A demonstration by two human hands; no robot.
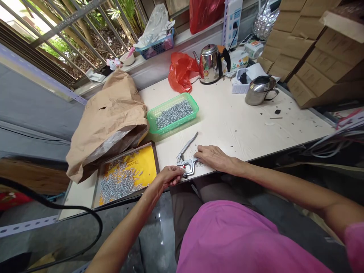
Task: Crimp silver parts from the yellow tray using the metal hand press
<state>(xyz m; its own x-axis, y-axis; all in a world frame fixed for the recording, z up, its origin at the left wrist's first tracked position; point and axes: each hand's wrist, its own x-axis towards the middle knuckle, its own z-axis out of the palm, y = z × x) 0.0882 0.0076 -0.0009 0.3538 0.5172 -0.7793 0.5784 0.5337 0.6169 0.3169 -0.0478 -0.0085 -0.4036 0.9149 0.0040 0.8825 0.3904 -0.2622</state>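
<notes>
Hand pliers [191, 167] of grey metal lie at the table's front edge, with a coil spring, a long handle pointing away from me and a bit of red at the jaw. My left hand [171, 175] is at the jaw with thumb and fingers pinched together; whatever they hold is too small to make out. On the other side of the pliers, my right hand [212, 157] rests low on the table with its fingers bent together beside a few small pale bits [200, 164]. Its fingertips hide what they may hold.
To the left, a shallow tray [156, 157] with a yellow bottom holds many small metal pins. Behind it stand a large brown paper bag [110, 110] and a green basket [150, 126] of similar pins. Further back are a kettle [209, 64], a steel pot [257, 93] and cardboard boxes [321, 64].
</notes>
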